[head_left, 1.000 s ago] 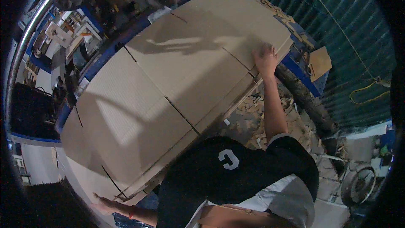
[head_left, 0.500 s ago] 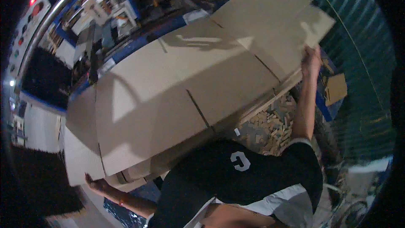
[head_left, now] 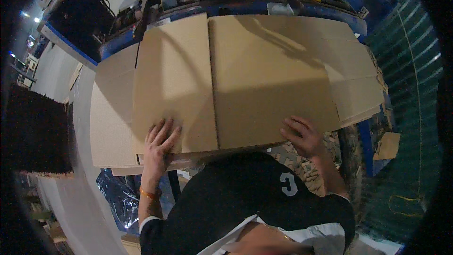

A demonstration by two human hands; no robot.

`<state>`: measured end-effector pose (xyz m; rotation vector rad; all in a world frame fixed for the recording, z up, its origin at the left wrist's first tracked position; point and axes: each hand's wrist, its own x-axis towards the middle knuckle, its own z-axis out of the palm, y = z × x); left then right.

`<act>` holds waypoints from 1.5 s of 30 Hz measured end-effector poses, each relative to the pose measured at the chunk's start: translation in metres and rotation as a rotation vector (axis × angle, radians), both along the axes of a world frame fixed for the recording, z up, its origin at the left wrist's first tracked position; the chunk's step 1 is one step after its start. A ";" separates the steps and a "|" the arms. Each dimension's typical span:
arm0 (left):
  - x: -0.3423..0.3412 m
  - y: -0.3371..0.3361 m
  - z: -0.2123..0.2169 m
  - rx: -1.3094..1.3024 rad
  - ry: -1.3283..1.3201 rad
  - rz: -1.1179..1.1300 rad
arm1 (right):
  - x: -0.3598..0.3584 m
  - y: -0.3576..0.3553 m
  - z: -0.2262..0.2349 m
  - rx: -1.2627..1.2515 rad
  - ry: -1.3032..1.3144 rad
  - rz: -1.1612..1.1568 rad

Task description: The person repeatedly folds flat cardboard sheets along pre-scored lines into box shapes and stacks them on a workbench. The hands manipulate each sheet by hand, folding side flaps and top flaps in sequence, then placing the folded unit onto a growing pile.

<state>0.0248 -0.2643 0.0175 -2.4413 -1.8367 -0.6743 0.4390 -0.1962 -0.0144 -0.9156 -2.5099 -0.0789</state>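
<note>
A brown cardboard sheet [head_left: 269,89] lies folded in front of me, its two flaps meeting at a dark seam a little left of centre. My left hand [head_left: 159,146] rests on the left flap [head_left: 177,85] near its front edge, fingers spread. Flat against the right flap, close to the front right corner, lies my right hand [head_left: 304,137] with its fingers stretched out. Beneath the folded part, more cardboard [head_left: 113,108] sticks out on the left and right. How many layers lie below is hidden.
A machine with a blue frame [head_left: 222,8] runs along the far side. Small cardboard scraps [head_left: 309,172] lie below the front edge. Green corrugated sheeting [head_left: 401,89] stands at the right. A dark bristly block [head_left: 37,132] is at the left, and shiny dark plastic [head_left: 120,198] lies below.
The long, opened-out sheet that both hands held at its ends now lies folded. Both hands have moved inward onto its flaps, and the view has turned.
</note>
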 end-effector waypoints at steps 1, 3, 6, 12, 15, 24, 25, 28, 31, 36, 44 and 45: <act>0.004 0.004 0.003 -0.040 0.100 -0.024 | 0.000 0.003 0.000 -0.007 0.007 0.004; 0.007 0.011 0.007 -0.082 0.100 -0.022 | 0.002 0.011 0.001 -0.012 -0.029 0.019; 0.000 0.021 0.004 -0.093 0.130 -0.005 | 0.008 0.033 0.006 -0.040 -0.143 0.024; -0.021 0.065 0.004 -0.005 0.047 -0.040 | 0.007 0.110 0.020 -0.046 -0.250 -0.055; -0.032 0.104 0.003 0.035 -0.066 -0.069 | -0.005 0.151 0.026 -0.080 -0.293 -0.105; -0.046 0.248 -0.014 0.208 -0.144 0.113 | -0.056 0.257 0.029 -0.129 -0.240 -0.318; -0.045 0.259 -0.009 0.160 -0.280 0.193 | -0.061 0.259 0.029 -0.054 -0.319 -0.325; -0.051 0.253 0.004 0.097 -0.308 0.190 | -0.051 0.239 0.029 -0.166 -0.160 -0.396; -0.083 0.185 0.000 0.386 0.109 0.218 | 0.007 0.190 0.030 -0.103 -0.018 -0.400; -0.186 0.020 -0.044 0.649 -0.072 0.976 | 0.129 0.093 -0.001 0.094 0.296 -1.163; -0.237 -0.041 -0.094 0.167 -0.075 1.778 | 0.155 0.080 -0.047 -0.069 0.247 -1.582; -0.236 -0.038 -0.095 0.187 -0.007 1.788 | 0.152 0.085 -0.042 -0.073 0.262 -1.600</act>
